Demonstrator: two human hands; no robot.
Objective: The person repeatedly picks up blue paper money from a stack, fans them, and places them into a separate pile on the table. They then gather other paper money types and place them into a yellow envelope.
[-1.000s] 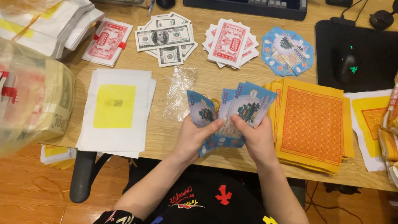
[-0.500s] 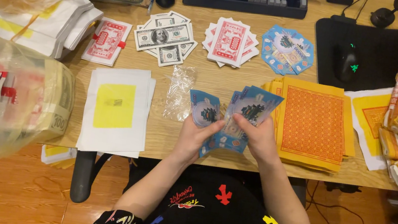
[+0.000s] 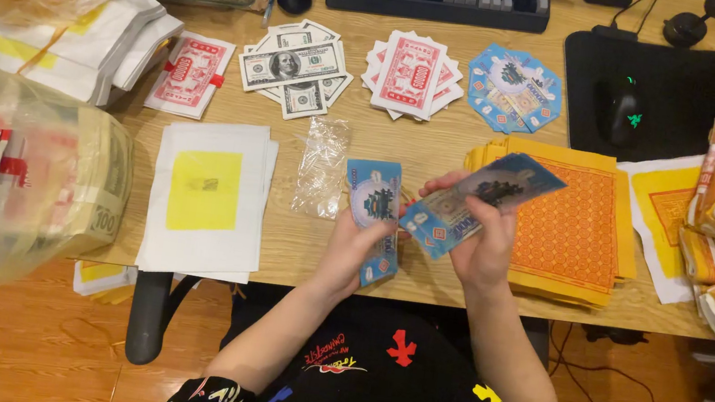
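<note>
Hands are working over the near edge of the wooden tabletop [image 3: 435, 161], splitting a set of blue paper notes between them. The left hand [image 3: 359, 248] is gripping a stack of blue notes [image 3: 373, 201] upright, thumb pressed across its face so the stack is staying squared. The right hand [image 3: 477, 248] is pinching a single blue note [image 3: 475, 202] between thumb and fingers and holding it tilted up toward the far right, apart from the stack, likely so it is coming free cleanly. Both hands are closed on paper, neither spread wide.

The notes are looking like printed joss-style bills: light blue, with a darker picture of a building in a pale round frame and small red marks near the corners. The single note is bending slightly along its length.

Other piles are lying sorted in 1 row along the far edge, seemingly grouped by kind: a fan of green-grey banknote copies [image 3: 294, 68], a fan of red and white notes [image 3: 409, 73], and a fan of blue notes [image 3: 513, 88]. Just beyond the right hand a pile of orange patterned sheets [image 3: 577, 223] is sitting near the tabletop's near edge. A small clear plastic bag [image 3: 323, 165] is lying just left of the stack, and white sheets with a yellow square [image 3: 206, 196] are lying further left.
</note>
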